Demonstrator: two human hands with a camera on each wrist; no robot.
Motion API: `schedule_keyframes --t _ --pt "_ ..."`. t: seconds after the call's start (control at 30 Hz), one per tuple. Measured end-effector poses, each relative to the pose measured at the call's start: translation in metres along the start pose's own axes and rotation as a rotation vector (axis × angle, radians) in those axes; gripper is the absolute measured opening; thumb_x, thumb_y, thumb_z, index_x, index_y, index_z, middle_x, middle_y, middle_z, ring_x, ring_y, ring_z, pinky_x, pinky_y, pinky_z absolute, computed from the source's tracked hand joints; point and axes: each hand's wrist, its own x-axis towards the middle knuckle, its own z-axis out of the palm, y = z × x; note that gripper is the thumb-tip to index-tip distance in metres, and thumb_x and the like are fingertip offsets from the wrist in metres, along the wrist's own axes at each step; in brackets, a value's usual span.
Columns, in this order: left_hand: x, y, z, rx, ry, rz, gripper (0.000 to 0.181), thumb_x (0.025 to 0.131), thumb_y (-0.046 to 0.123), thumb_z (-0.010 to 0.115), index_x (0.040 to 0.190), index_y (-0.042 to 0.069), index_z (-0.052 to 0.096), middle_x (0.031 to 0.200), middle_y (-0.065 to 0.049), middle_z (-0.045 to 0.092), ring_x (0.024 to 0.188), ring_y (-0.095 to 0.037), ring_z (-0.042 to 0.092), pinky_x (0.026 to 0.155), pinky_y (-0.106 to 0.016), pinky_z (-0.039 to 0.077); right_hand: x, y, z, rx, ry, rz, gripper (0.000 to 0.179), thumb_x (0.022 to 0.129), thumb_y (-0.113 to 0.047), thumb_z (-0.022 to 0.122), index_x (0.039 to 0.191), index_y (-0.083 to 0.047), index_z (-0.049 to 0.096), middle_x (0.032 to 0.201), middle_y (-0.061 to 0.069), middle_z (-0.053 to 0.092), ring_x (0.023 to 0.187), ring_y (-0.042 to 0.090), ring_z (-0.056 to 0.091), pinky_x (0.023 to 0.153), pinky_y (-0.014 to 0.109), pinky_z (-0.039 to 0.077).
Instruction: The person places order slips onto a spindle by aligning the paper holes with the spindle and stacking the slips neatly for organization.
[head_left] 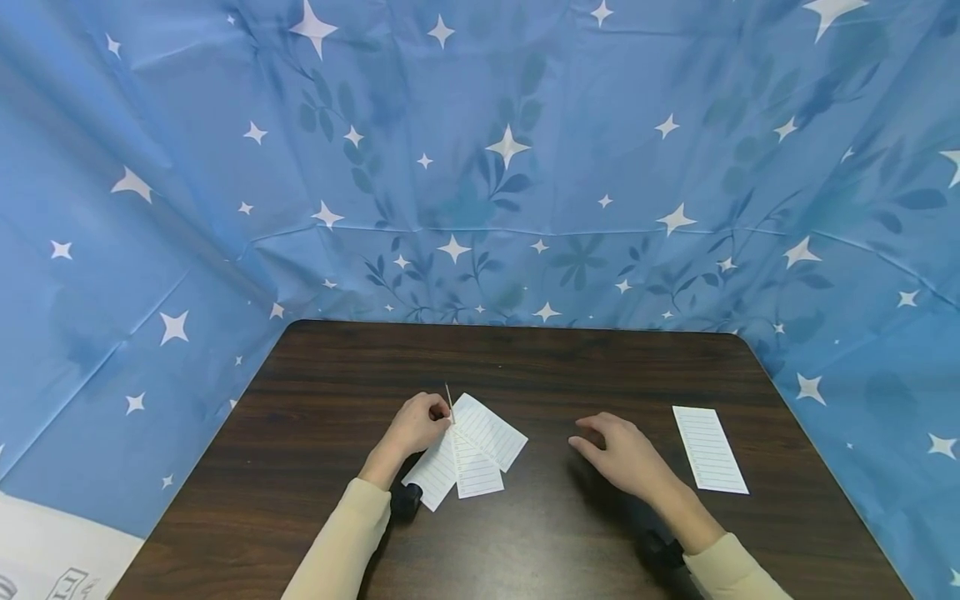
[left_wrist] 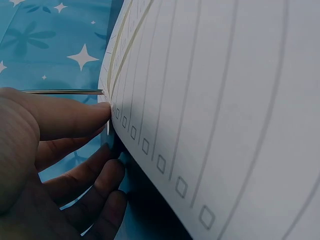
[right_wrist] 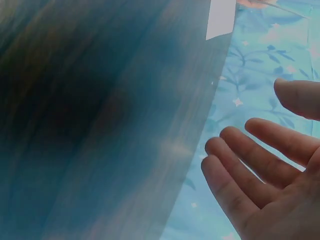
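Note:
Three lined white paper strips [head_left: 491,435] are fanned out over the table, overlapping at one corner. There my left hand [head_left: 417,427] pinches them between thumb and fingertips. A thin, straight metal rod [left_wrist: 62,92] meets the strips at this corner, just beside the thumb; in the head view it rises from the paper. Close up, the left wrist view shows a lined strip [left_wrist: 225,100] with small printed boxes along its edge. My right hand [head_left: 626,454] hovers above the table to the right of the fan, fingers relaxed and apart, holding nothing.
Another lined paper strip [head_left: 711,450] lies flat to the right of my right hand. The dark wood table [head_left: 540,542] ends at a blue star-patterned cloth [head_left: 480,167] behind and at the sides. A white printed sheet [head_left: 52,550] shows at the lower left.

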Motion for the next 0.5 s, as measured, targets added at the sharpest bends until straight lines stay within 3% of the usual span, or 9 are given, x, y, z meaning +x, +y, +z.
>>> schedule_keyframes --t 0.17,0.5 --pt "0.0 0.0 0.0 -0.008 -0.002 0.003 0.005 0.095 0.013 0.07 0.096 0.009 0.068 0.092 -0.002 0.056 0.078 -0.018 0.051 0.07 -0.036 0.045 -0.005 0.006 -0.009 -0.097 0.031 -0.001 0.048 0.1 -0.04 0.065 0.128 -0.001 0.067 0.131 0.021 0.064 0.123 0.045 0.057 0.097 0.064 0.044" --pt "0.0 0.0 0.0 -0.005 0.013 0.02 0.005 0.093 0.011 0.071 0.094 0.007 0.068 0.092 -0.004 0.057 0.078 -0.018 0.051 0.069 -0.036 0.045 -0.014 0.028 -0.019 -0.192 0.045 -0.016 0.065 0.101 -0.055 0.054 0.135 -0.001 0.062 0.135 0.024 0.059 0.124 0.047 0.054 0.098 0.064 0.042"
